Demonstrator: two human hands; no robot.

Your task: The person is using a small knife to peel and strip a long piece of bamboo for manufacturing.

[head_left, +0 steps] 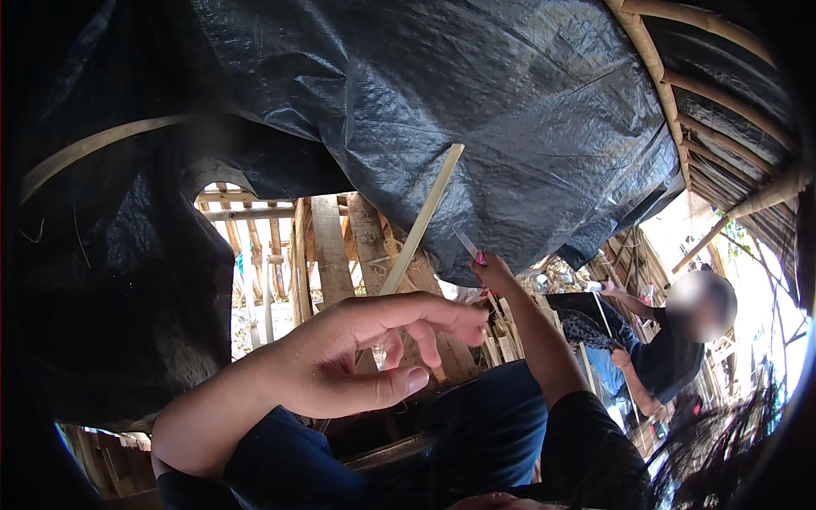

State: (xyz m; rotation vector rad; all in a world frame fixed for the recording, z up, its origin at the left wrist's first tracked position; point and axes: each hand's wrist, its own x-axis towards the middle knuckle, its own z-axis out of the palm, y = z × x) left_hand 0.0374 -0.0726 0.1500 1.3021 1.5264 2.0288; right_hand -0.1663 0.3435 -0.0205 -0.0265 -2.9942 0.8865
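Observation:
My left hand (374, 348) is raised in the foreground over my lap, its fingers bent and apart from the thumb, with nothing in its grasp. Behind it a long, pale bamboo strip (422, 217) slants up to the right; its lower part is hidden by the hand. Farther out, my right hand (494, 274) is closed round the pink handle of a knife (467, 244). The knife's thin blade points up and to the left, a little right of the strip and apart from it.
Black plastic sheeting (510, 102) hangs in front and overhead, beside bamboo roof poles (654, 68). Wooden planks (331, 246) stand beyond my hands. To the right another person (671, 357) in a dark shirt sits near cut strips (507, 340). My legs in blue jeans (497, 416) are below.

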